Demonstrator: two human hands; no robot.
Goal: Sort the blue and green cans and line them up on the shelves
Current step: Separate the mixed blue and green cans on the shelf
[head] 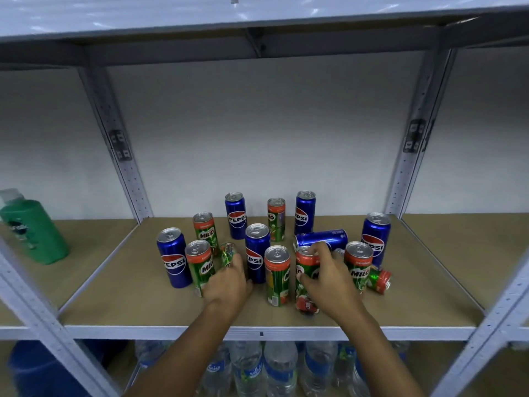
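Blue aluminium Pepsi cans and green-and-red aluminium Milo cans stand mixed in a loose cluster on the brown board shelf (114,296) of a grey metal rack. Upright blue cans include one at front left (174,257), one at centre (256,252), two at the rear (236,219) (304,216) and one at right (375,239); another blue can (322,239) lies on its side behind the right hand. Upright green cans stand at rear centre (276,219), rear left (205,229), front left (199,265), front centre (277,275) and right (357,266); a further green can (379,277) lies on its side at far right. The left hand (227,283) has its fingers curled round a green can (228,253), which is blurred. The right hand (325,277) grips the upper part of a green can (306,282), fingers over its rim. A green plastic bottle (34,232) stands well apart at far left. Clear plastic water bottles (279,368) fill the shelf below.
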